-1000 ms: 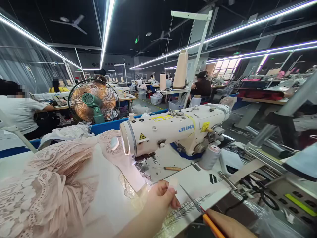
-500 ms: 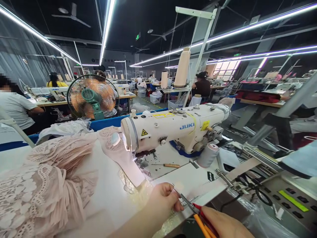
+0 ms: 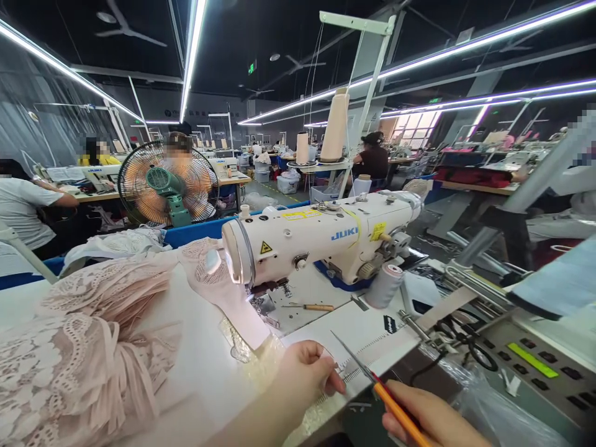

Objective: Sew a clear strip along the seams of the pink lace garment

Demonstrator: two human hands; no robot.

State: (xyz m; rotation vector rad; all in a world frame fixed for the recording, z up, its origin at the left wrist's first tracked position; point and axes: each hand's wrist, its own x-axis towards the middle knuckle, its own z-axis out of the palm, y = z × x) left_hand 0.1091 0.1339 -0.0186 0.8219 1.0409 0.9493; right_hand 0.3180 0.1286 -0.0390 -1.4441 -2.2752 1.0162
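Note:
My left hand (image 3: 310,372) is above the front edge of the white sewing table (image 3: 367,329), thumb and fingers pinched together. What they hold is too small to make out. To its right, my right hand (image 3: 433,410) grips scissors (image 3: 356,359) with orange and red handles. Their blades look closed and point up and left, just beside my left fingertips. Behind my hands stands the JUKI sewing machine (image 3: 298,245). A pale pink lace-and-fabric piece (image 3: 233,304) lies by its needle end, partly over a clear, shiny sheet (image 3: 261,366).
Left on the table is a heap of pink lace pieces (image 3: 107,335). Near the machine lie a wooden-handled pointed tool (image 3: 319,307), a black blade (image 3: 390,324) and a grey thread cone (image 3: 385,287). At right is a control box (image 3: 535,366). A fan (image 3: 167,183) and other people are beyond.
The scissors have moved away from my left fingertips, and their handles have come together. My left hand stays pinched in nearly the same place. The view has shifted slightly.

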